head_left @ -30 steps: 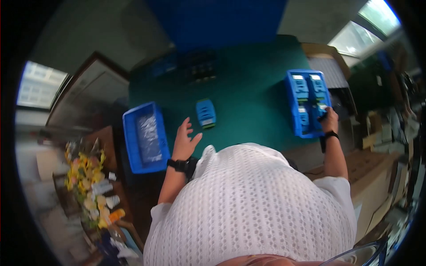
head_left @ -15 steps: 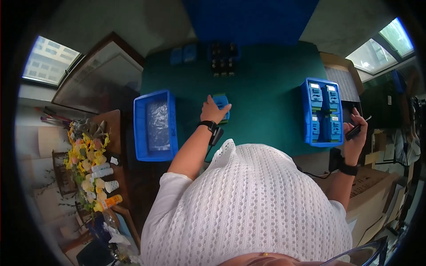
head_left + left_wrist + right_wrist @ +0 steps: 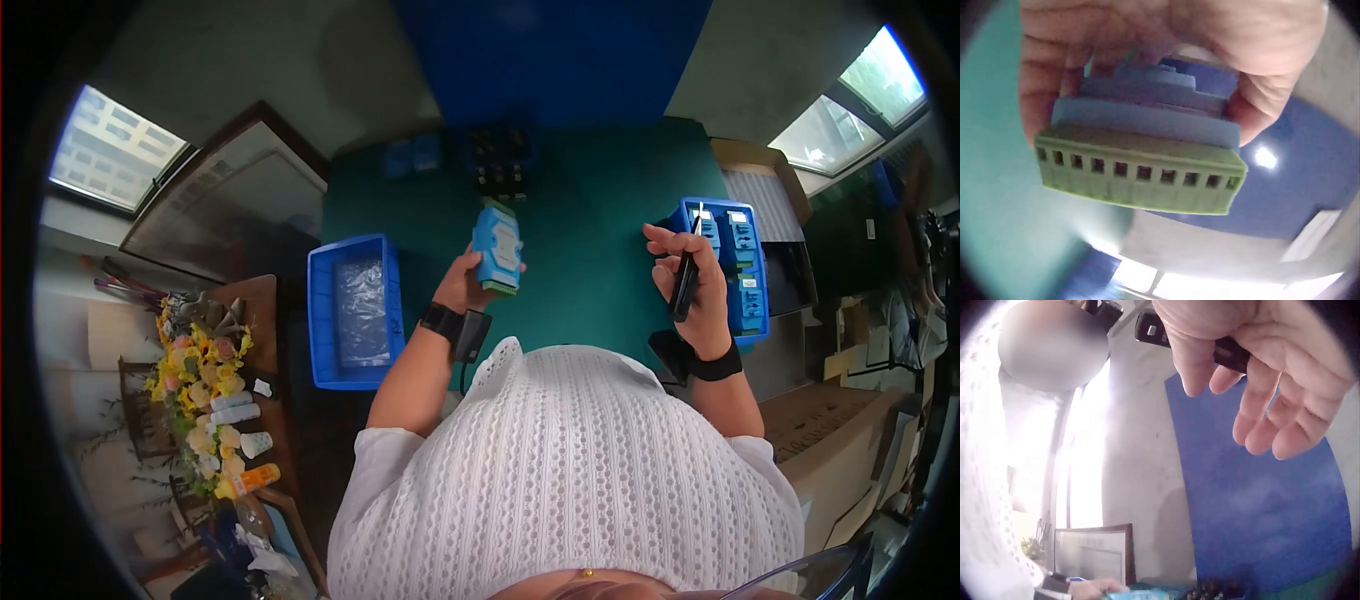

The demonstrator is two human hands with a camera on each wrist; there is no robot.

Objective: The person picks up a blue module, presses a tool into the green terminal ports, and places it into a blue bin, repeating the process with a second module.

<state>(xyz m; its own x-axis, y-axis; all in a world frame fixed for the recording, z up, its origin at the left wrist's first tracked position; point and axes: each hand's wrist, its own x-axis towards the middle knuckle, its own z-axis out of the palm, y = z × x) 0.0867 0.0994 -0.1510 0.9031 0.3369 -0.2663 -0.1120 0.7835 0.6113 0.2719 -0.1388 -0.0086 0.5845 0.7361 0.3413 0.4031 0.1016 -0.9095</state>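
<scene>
Fingers of the left hand point(image 3: 461, 284) partly bent, thumb opposed, pinching a blue plastic module with green terminal strips point(image 3: 498, 247) above the green table point(image 3: 590, 300). Best practice, judged: grip the casing sides, keep fingertips off the strip sockets, keep it level. Right-hand fingers loosely curled, the right hand point(image 3: 708, 318) holding a slim black tool point(image 3: 684, 289); its tip should point away from the casing. That hand obscures part of the blue plastic bin of modules point(image 3: 765, 310). Opposite: blue bin with clear plastic point(image 3: 322, 310). Behind: dark components point(image 3: 500, 180).
</scene>
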